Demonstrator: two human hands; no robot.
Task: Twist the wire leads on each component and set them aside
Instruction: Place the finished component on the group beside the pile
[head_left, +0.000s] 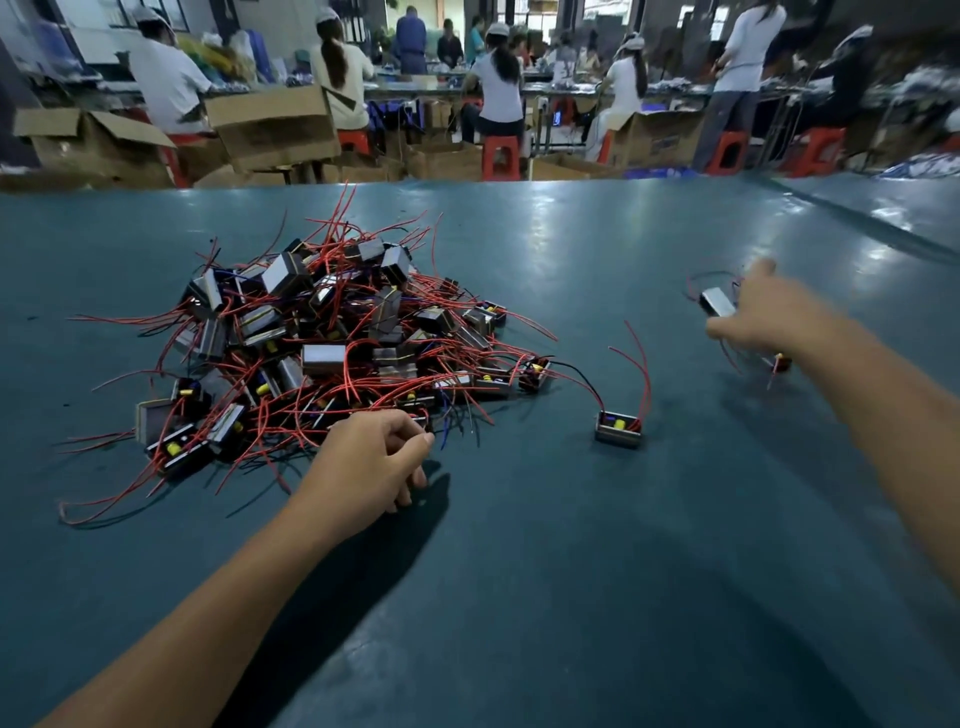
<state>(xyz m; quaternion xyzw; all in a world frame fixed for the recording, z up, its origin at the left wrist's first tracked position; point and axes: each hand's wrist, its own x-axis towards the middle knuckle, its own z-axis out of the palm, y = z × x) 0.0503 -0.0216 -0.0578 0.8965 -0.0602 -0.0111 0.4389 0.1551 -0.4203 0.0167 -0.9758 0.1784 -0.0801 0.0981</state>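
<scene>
- The step in hand looks like the set-aside: the right hand (763, 317) reaches out to about two o'clock of the table and holds a small metal-framed component (718, 303), thumb and fingers around it, its thin red leads trailing beside the hand. Motion blur hides whether those leads are twisted.
- Another component or lead end (779, 362) lies just below that hand at about three o'clock; it is too blurred to read.
- The left hand (376, 460) sits at the six o'clock edge of the pile (332, 338), fingers curled, thumb and forefinger closing at a wire end; whether it truly pinches anything I cannot tell.
- The next move likely calls for picking one unit free of the tangle without dragging its neighbours.
- A single component (618, 428) rests apart, at four o'clock of the pile, yellow part up, red and black leads arching.
- The units are boxy, with dull steel sides and dark cores; the leads are springy, glossy, mostly red.
- The table (519, 571) is smooth teal, faintly shiny.
</scene>
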